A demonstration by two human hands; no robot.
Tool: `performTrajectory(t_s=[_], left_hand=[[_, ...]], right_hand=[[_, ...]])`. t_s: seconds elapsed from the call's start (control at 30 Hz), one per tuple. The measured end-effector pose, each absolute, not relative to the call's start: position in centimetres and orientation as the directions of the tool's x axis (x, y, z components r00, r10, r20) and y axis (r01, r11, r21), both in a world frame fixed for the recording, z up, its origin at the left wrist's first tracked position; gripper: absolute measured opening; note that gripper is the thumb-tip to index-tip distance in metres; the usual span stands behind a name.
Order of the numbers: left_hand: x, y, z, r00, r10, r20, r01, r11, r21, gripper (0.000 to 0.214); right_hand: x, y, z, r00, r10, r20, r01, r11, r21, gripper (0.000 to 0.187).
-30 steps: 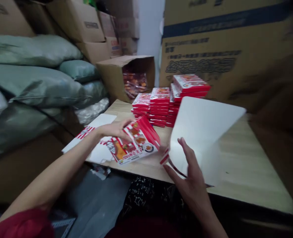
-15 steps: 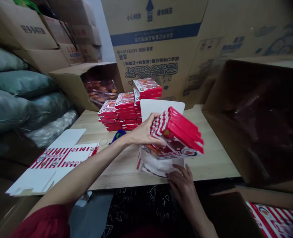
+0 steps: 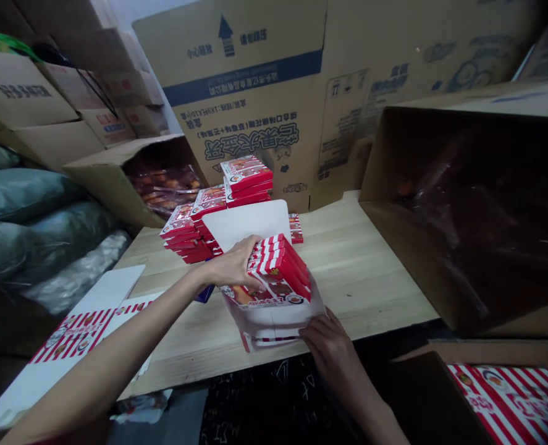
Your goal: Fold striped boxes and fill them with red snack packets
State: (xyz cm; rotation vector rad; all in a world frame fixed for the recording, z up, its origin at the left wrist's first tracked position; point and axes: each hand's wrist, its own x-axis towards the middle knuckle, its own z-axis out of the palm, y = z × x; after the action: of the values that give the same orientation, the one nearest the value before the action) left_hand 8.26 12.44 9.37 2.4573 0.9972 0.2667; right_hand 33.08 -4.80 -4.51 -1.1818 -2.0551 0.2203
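Left hand [image 3: 236, 266]: clamped round boxes [image 3: 286, 272]
Right hand [image 3: 327, 340]: fingers curled, pinching carton [image 3: 274, 321] rim
Boxes: tilted at carton mouth; depth inside unclear
Carton: flap up, on table [image 3: 389, 290], near stacks [image 3: 183, 232]

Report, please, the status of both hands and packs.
Left hand: gripping packs, at mouth of white box. Right hand: at box's near edge. White flap: raised behind packs, apparently not blocking.

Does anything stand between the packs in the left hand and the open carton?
Nothing visible does. The left hand holds the packs at the mouth of the carton; its flap stands raised behind them, the right hand at the near edge.
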Motion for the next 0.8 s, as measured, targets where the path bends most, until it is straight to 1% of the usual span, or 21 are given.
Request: performTrajectory(t_s=[0.1,0.23,0.3,0.37,0.47,0.53,0.57,0.63,0.8], left_hand=[[8.1,12.1,9.8,0.701,0.712,-0.027,0.65,-0.624,0.434,0.095],[7.6,11.3,10.4,0.709,0.703,-0.045,0.642,-0.619,0.453,0.097],[7.5,11.0,10.2,0.695,0.716,-0.062,0.67,-0.615,0.415,0.097],[7.7,10.8,9.5,0.649,0.752,-0.114,0.743,-0.594,0.308,0.097],[8.7,10.8,7.6,0.555,0.812,-0.179,0.832,-0.546,0.103,0.094],[9.5,10.9,6.2,0.517,0.839,-0.17,0.851,-0.525,-0.002,0.093],[9.8,10.9,5.7,0.511,0.845,-0.156,0.853,-0.522,-0.034,0.092],[10.1,10.9,4.8,0.515,0.847,-0.134,0.85,-0.525,-0.05,0.092],[9.4,10.6,2.8,0.548,0.822,-0.155,0.834,-0.55,0.032,0.088]], right_hand=[[32.4,-5.0,-4.2,-0.277,0.832,0.482,0.684,0.522,-0.509,0.026],[31.7,-5.2,-4.0,-0.248,0.851,0.464,0.704,0.487,-0.517,0.026],[31.3,-5.3,-4.1,-0.244,0.851,0.465,0.705,0.485,-0.518,0.025],[30.6,-5.4,-4.2,-0.251,0.847,0.468,0.695,0.494,-0.523,0.024],[29.2,-6.0,-4.3,-0.267,0.836,0.48,0.668,0.519,-0.534,0.025],[28.2,-6.4,-4.2,-0.282,0.824,0.491,0.653,0.54,-0.532,0.026],[27.8,-6.5,-4.2,-0.288,0.817,0.5,0.647,0.551,-0.528,0.027],[27.3,-6.7,-4.2,-0.296,0.804,0.516,0.638,0.569,-0.519,0.028],[27.0,-6.6,-4.7,-0.329,0.8,0.503,0.635,0.581,-0.509,0.03]])
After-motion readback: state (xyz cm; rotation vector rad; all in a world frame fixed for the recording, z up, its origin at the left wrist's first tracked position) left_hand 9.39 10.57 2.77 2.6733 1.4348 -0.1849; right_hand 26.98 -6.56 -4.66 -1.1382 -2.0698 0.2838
